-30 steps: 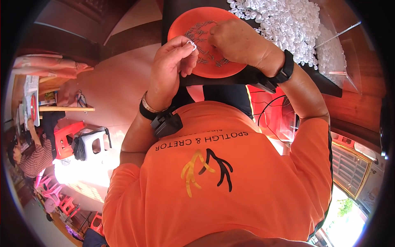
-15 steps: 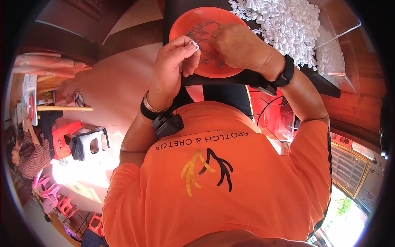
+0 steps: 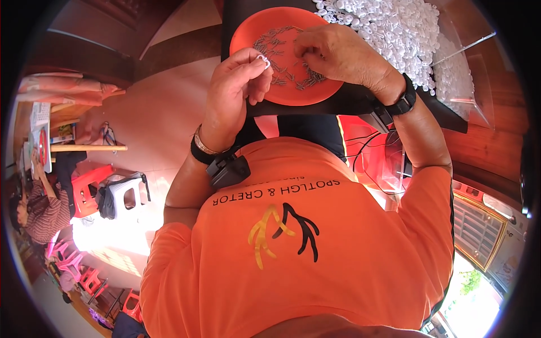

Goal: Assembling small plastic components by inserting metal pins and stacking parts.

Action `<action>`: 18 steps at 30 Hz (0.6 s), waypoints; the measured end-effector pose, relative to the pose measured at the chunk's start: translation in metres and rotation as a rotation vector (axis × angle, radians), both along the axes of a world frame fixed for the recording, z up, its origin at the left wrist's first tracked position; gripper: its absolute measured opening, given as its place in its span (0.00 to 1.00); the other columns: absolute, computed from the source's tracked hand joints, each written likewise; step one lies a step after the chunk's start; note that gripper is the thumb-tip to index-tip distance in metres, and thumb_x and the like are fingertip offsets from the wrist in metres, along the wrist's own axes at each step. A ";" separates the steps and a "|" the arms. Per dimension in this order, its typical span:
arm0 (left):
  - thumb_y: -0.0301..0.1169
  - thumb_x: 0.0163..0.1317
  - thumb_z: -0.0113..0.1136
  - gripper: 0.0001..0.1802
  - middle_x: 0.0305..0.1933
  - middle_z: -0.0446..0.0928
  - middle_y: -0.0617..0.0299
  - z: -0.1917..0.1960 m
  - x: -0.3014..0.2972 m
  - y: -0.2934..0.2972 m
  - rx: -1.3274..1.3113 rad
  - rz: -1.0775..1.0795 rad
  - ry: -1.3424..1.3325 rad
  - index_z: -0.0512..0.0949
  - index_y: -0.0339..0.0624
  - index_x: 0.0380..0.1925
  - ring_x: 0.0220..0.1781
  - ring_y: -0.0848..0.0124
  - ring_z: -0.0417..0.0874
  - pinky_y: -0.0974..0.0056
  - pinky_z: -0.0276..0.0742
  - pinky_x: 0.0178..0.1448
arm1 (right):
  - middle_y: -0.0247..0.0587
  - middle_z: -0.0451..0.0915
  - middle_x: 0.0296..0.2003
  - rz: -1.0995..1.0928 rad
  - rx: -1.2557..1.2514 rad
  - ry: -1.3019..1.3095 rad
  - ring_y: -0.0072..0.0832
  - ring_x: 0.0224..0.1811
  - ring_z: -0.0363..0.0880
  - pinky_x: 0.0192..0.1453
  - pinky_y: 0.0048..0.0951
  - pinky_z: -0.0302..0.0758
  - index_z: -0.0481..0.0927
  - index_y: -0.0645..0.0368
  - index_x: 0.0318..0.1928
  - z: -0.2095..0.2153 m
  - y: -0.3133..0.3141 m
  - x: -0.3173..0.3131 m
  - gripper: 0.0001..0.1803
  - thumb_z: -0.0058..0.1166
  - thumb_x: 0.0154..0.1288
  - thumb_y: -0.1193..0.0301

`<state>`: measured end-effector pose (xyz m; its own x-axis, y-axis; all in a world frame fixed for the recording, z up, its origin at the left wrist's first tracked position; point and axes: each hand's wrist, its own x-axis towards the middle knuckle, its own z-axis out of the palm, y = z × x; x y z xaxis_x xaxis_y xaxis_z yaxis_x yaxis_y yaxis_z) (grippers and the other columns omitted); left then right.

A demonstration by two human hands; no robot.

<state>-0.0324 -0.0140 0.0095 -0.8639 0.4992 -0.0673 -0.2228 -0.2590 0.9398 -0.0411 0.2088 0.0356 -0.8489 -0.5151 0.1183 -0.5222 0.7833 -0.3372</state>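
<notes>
Orange short-sleeved shirt with yellow-black emblem; black wristbands on both wrists.

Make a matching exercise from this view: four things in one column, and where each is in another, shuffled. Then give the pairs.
Things:
1. small white ring
2. thin metal pins
3. heap of white plastic rings
4. black watch

Places:
A. spread in the orange plate
B. around the right wrist
C. pinched in the left hand's fingertips
D. piled on the dark tray, beside the plate

Pairs: 1-C, 2-A, 3-D, 4-B
</notes>
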 end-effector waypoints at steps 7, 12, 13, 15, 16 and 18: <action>0.36 0.63 0.49 0.12 0.19 0.70 0.67 -0.001 0.000 -0.001 0.015 -0.006 -0.016 0.73 0.40 0.25 0.19 0.80 0.66 0.74 0.58 0.24 | 0.42 0.78 0.29 0.006 0.022 0.040 0.41 0.33 0.79 0.37 0.37 0.75 0.78 0.59 0.31 -0.001 -0.003 0.000 0.07 0.52 0.48 0.75; 0.36 0.63 0.50 0.12 0.19 0.71 0.67 -0.001 0.000 -0.001 0.018 -0.011 -0.014 0.73 0.40 0.25 0.19 0.80 0.66 0.74 0.59 0.24 | 0.39 0.77 0.32 0.097 0.076 0.141 0.39 0.36 0.78 0.39 0.36 0.76 0.79 0.59 0.31 -0.010 -0.011 -0.001 0.06 0.55 0.48 0.76; 0.36 0.63 0.50 0.12 0.19 0.70 0.67 -0.001 0.000 -0.001 0.017 -0.013 -0.009 0.73 0.40 0.25 0.19 0.80 0.66 0.75 0.59 0.24 | 0.39 0.77 0.32 0.131 0.163 0.161 0.39 0.37 0.78 0.40 0.36 0.75 0.79 0.58 0.32 -0.013 -0.012 -0.003 0.07 0.55 0.49 0.76; 0.36 0.63 0.50 0.12 0.19 0.70 0.67 -0.001 0.000 -0.001 0.016 -0.013 -0.004 0.73 0.40 0.25 0.19 0.80 0.66 0.75 0.59 0.24 | 0.40 0.77 0.33 0.166 0.249 0.180 0.40 0.39 0.78 0.41 0.37 0.75 0.79 0.58 0.33 -0.018 -0.015 -0.005 0.07 0.55 0.50 0.75; 0.36 0.63 0.50 0.12 0.19 0.70 0.67 -0.001 0.000 -0.001 0.015 -0.004 -0.010 0.73 0.40 0.25 0.19 0.80 0.66 0.75 0.59 0.24 | 0.41 0.77 0.33 0.163 0.253 0.216 0.41 0.39 0.77 0.42 0.37 0.75 0.79 0.59 0.34 -0.020 -0.017 -0.005 0.08 0.54 0.50 0.75; 0.36 0.63 0.50 0.12 0.19 0.70 0.67 0.000 0.001 -0.001 0.014 0.002 -0.015 0.73 0.40 0.25 0.19 0.80 0.66 0.75 0.59 0.24 | 0.42 0.77 0.33 0.156 0.257 0.253 0.41 0.40 0.77 0.42 0.37 0.75 0.78 0.59 0.35 -0.023 -0.018 -0.004 0.09 0.54 0.50 0.75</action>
